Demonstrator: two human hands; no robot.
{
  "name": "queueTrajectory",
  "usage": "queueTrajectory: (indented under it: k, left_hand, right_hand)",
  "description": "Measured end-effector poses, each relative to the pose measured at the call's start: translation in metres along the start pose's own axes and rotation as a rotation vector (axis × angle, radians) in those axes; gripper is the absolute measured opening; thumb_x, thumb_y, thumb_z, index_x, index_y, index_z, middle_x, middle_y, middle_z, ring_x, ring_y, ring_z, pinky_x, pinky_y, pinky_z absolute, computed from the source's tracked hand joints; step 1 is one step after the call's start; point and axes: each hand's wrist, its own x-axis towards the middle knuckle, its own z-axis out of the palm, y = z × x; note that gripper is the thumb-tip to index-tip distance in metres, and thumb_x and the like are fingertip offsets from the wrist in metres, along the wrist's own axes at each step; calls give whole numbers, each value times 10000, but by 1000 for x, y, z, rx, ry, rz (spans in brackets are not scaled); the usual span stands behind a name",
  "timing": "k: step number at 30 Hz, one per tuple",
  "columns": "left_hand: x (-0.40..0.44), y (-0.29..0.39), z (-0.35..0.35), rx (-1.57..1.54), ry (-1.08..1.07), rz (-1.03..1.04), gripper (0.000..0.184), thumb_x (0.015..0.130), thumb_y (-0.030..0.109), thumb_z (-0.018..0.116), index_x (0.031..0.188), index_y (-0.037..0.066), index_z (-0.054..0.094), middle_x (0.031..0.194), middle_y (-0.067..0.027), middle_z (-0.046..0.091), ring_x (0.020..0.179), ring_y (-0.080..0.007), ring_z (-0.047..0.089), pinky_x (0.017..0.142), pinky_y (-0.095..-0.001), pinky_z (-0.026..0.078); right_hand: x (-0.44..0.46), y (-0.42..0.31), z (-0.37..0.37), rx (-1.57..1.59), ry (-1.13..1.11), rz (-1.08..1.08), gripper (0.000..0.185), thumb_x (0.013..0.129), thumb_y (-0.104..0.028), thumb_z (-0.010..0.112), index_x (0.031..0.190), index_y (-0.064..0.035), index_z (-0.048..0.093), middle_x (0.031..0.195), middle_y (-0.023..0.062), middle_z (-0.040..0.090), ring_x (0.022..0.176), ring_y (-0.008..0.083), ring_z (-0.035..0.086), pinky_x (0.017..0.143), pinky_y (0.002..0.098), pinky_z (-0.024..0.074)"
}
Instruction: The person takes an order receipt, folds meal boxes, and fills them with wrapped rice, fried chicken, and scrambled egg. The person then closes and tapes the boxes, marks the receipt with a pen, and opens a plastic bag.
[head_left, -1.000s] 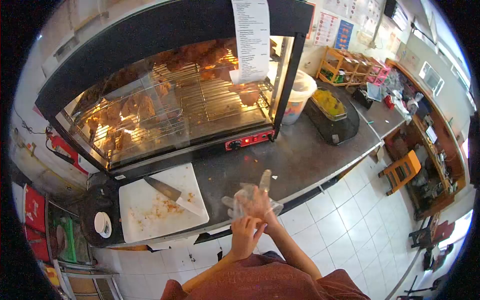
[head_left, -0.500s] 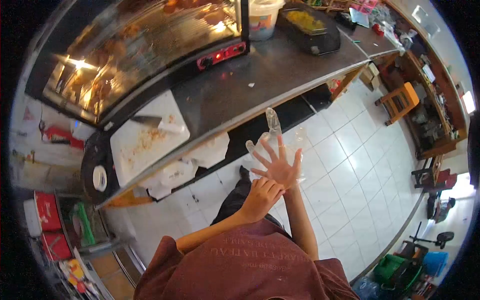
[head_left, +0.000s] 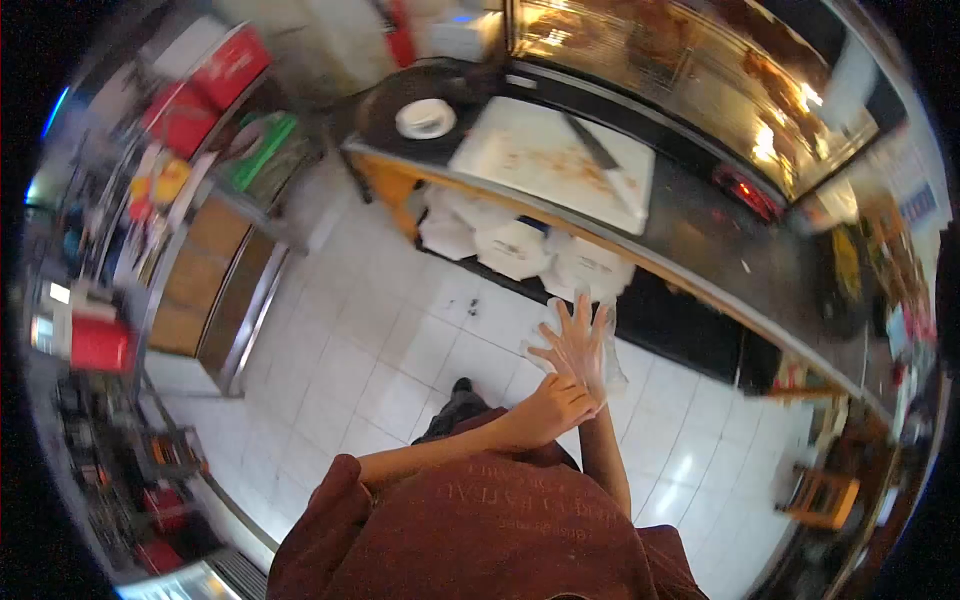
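My right hand (head_left: 577,345) is palm up with its fingers spread, inside a loose clear plastic glove (head_left: 613,374). The film stands out from the hand along the right side and past the fingertips. My left hand (head_left: 550,408) is closed at the right wrist, its fingers pinching the glove's cuff. Both hands are held in front of my body, over the floor and near the counter's front edge.
On the dark counter (head_left: 700,235) lies a white cutting board (head_left: 545,150) with brown crumbs and a knife (head_left: 592,143). Behind it stands a lit glass food cabinet (head_left: 660,50). White boxes (head_left: 510,248) sit underneath. An orange stool (head_left: 825,497) is at right.
My view has swung left, so the counter and cabinet now appear farther right. The right fingers reach deeper into the glove, while my left hand keeps its hold at the cuff.
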Motion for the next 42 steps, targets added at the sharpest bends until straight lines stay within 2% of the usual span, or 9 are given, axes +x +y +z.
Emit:
queueTrajectory:
  k: [4,8,14,20,24,29,32,40,42]
  left_hand:
    - [-70,-36,-11,114,57,-165,144,770,214,603,843,96,566,769,-30,540,756,-215,518,657,-351,388]
    - [-133,-22,-99,438,-13,-350,163,799,259,568,859,108,577,761,-17,547,733,-205,538,634,-359,396]
    - [-257,-31,-214,215,180,-810,212,863,244,512,1018,108,563,928,-50,594,888,-233,543,776,-389,377]
    - [-376,2,-344,257,679,-1081,201,857,202,542,1026,94,552,810,-47,629,773,-207,586,797,-377,375]
    - [-455,8,-441,621,834,-1156,147,845,219,562,798,83,589,697,-43,607,649,-211,570,697,-366,389]
    - [-578,-18,-594,1072,615,-1127,117,837,179,531,876,76,574,693,-69,574,650,-265,542,648,-381,394]
    - [-602,-18,-712,980,891,-1171,489,677,-103,427,1129,70,496,835,-91,586,825,-297,541,745,-406,410]
    - [-675,-27,-965,1547,824,-879,380,761,-41,459,1136,16,469,1049,-186,499,1012,-361,461,890,-412,371]
    - [-691,-35,-1020,1488,887,-965,346,785,-3,485,1129,21,469,1034,-185,497,1016,-355,463,881,-408,379]
  right_hand:
    - [38,44,61,243,-74,306,817,735,-713,412,1389,-370,62,1468,50,29,1300,456,13,928,702,150]
    - [51,101,141,139,-225,479,808,746,-731,344,1394,-357,38,1469,66,-8,1301,452,-1,929,694,164]
    - [95,238,231,-223,-495,483,907,758,-703,366,1399,-121,97,1448,100,104,1311,381,83,967,626,200]
    - [154,360,198,-540,53,882,849,786,-700,275,1403,-133,138,1442,109,156,1317,259,168,1041,529,95]
    - [188,366,179,-769,268,714,736,841,-580,303,1383,-94,192,1409,138,223,1267,266,255,1003,474,203]
    - [289,412,284,-857,354,208,683,867,-512,323,1378,-75,206,1405,152,235,1226,265,324,965,439,274]
    - [350,451,388,-844,260,-83,651,882,-471,335,1375,-64,214,1403,160,243,1201,265,365,942,418,316]
    - [454,540,671,-228,-486,-458,567,924,-362,368,1367,-34,236,1398,182,262,1135,264,474,882,363,429]
    - [400,506,786,-521,-268,-437,386,899,-319,461,1093,15,481,1106,156,495,949,241,549,905,349,414]
